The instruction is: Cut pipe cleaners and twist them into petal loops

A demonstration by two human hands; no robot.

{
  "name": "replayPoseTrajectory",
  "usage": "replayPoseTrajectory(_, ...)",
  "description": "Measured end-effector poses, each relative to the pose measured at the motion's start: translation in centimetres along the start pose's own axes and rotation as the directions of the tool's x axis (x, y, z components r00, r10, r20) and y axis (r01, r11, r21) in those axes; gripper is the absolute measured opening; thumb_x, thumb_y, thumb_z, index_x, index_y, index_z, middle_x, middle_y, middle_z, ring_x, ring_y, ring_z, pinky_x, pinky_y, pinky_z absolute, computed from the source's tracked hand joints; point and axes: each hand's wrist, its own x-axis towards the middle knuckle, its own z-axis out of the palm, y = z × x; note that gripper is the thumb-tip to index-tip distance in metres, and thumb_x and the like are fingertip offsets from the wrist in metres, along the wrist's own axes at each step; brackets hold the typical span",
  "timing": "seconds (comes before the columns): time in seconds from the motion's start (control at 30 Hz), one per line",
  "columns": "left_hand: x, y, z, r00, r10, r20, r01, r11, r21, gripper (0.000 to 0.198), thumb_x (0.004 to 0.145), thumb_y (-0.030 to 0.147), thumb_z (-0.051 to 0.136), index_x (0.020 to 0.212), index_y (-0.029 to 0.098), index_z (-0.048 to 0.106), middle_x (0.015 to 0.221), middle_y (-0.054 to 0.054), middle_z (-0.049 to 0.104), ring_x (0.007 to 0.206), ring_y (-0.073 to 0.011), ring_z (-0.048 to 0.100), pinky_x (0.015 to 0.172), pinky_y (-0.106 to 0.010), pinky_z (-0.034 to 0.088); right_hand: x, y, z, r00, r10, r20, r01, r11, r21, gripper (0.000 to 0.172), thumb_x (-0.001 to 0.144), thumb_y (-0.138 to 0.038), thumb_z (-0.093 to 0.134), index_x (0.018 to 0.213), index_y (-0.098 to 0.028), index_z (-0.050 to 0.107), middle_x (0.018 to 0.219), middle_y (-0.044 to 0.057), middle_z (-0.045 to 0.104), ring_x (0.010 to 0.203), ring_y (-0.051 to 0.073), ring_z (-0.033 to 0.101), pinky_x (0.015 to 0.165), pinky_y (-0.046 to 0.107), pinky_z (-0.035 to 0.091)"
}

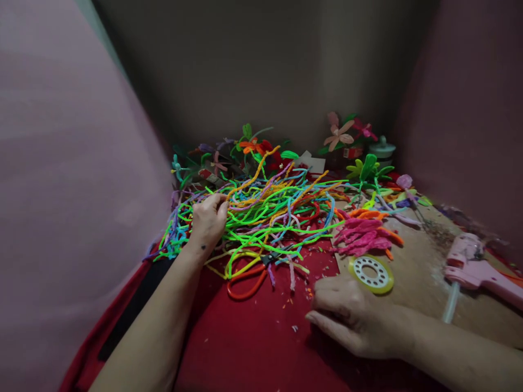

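Observation:
My left hand [210, 218] is at the left side of a tangled heap of coloured pipe cleaners [281, 212]. Its thumb and forefinger are pinched on an orange pipe cleaner [260, 169], which rises up and to the right from the fingertips. Low over the red cloth [245, 343], my right hand [351, 313] is curled closed, and whatever may be inside its fingers is hidden. Just behind it lies a roll of clear tape [382, 284] with a white core. Scissors with red and yellow handles [247, 288] rest at the heap's front edge.
A pink glue gun [466, 272] lies on a brown board [420, 288] at right, near a bunch of pink fuzzy pieces [363, 234]. Pipe-cleaner flowers [338, 133] and a lidded jar [382, 149] stand at the back wall. Pale drapes hang on both sides.

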Motion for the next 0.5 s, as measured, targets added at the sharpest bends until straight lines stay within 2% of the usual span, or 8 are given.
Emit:
replayPoseTrajectory(0.3, 0.1, -0.1, -0.1, 1.000, 0.008, 0.013, -0.007, 0.999, -0.046, 0.019, 0.077, 0.026, 0.053, 0.085, 0.019, 0.069, 0.087, -0.004, 0.072, 0.079, -0.0177, 0.065, 0.077, -0.026, 0.045, -0.1, 0.0, 0.0, 1.000, 0.002, 0.021, -0.002, 1.000, 0.006, 0.026, 0.090, -0.023, 0.043, 0.065, -0.016, 0.043, 0.060, 0.000, 0.049, 0.056, 0.009, 0.040, 0.054, 0.025, 0.027)
replayPoseTrajectory(0.5, 0.9, -1.3, -2.1, 0.992, -0.103, -0.073, 0.093, 0.988, -0.126, 0.024, 0.076, 0.029, 0.052, 0.090, 0.017, 0.068, 0.077, -0.003, 0.070, 0.070, -0.0156, 0.063, 0.064, -0.024, 0.046, -0.1, -0.1, 0.0, 1.000, 0.004, 0.021, -0.004, 1.000, 0.001, 0.026, 0.090, -0.022, 0.044, 0.065, -0.016, 0.042, 0.060, 0.000, 0.049, 0.057, 0.009, 0.041, 0.053, 0.025, 0.026)
